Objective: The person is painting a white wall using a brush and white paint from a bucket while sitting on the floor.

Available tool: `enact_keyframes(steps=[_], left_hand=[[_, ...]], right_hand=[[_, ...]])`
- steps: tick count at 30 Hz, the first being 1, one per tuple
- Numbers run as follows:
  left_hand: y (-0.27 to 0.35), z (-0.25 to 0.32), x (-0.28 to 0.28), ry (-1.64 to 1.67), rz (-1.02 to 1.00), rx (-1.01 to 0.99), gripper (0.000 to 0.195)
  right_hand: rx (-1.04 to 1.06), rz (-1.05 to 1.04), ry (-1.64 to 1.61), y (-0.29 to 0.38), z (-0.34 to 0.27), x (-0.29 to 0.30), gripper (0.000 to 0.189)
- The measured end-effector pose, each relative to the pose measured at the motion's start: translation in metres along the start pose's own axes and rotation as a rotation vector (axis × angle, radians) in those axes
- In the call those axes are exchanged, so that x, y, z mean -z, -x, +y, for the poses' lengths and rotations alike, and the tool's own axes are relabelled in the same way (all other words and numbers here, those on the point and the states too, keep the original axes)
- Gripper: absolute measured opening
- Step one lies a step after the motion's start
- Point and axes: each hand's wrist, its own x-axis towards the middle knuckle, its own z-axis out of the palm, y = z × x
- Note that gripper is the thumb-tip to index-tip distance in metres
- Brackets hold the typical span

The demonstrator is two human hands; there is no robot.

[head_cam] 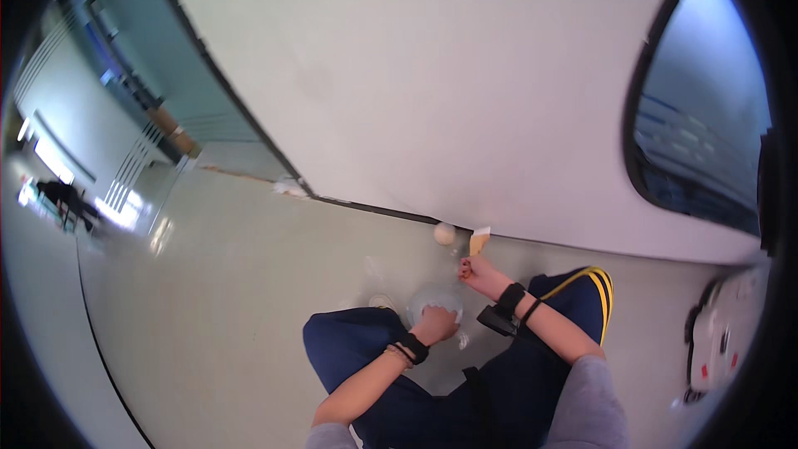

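My left hand (438, 323) reaches down over a clear round bowl-like container (419, 300) on the floor between my feet. Its fingertips are hidden by the hand, so whether they grip anything does not show. My right hand (475, 271) is held above and to the right of the container, its fingers curled; whether something small is between them is too blurred to tell. Just beyond it, near the wall's foot, is a yellow and white item (479, 242), perhaps a packet. A pale round ball-like object (444, 234) lies left of that, against the skirting.
A white wall (436, 87) with dark skirting rises close in front. My knees in dark blue trousers flank the container. At the far right stands a pale case-like object (723, 337) with red marks. A dark chair-like shape (67, 201) is far left.
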Motion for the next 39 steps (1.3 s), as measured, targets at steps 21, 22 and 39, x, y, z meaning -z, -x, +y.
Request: enact_keyframes(steps=[21, 22, 39], left_hand=[[-0.003, 0.001, -0.024, -0.101, -0.014, -0.136, 0.031], [-0.004, 0.006, -0.018, -0.099, -0.035, -0.144, 0.032], [0.008, 0.030, -0.056, -0.124, -0.144, -0.172, 0.028]], right_hand=[[0.105, -0.205, 0.181, 0.022, -0.050, 0.025, 0.010], [0.102, -0.201, 0.181, 0.026, -0.055, 0.025, 0.010], [0.380, -0.450, 0.333, 0.139, -0.038, -0.064, 0.015]])
